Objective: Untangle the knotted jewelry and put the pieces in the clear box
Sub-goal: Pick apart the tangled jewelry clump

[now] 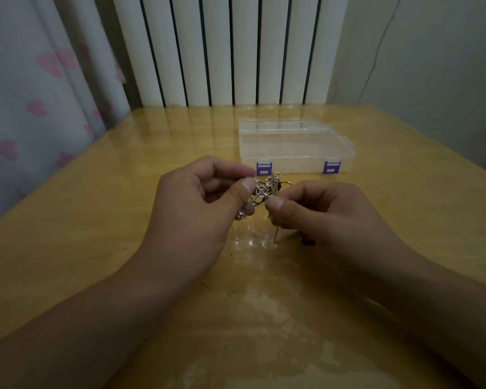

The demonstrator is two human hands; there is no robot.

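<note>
Between both hands, knotted jewelry (267, 192), strands indistinct

The knotted jewelry (267, 192) is too small and dim to sort into separate pieces: a silver cross-shaped pendant (260, 192) shows, but the chains and dark cords behind it blur together, and parts of it vanish behind the left hand (197, 209) at 9 o'clock and the right hand (320, 211) at 3 o'clock. A dark bit (307, 242) hanging under the right hand, at 5 o'clock from the knot, is half covered and cannot be identified. Both forearms are cut off by the bottom edge, and the inside dividers of the clear box (295, 144) at 12 o'clock are too faint to count.
</note>
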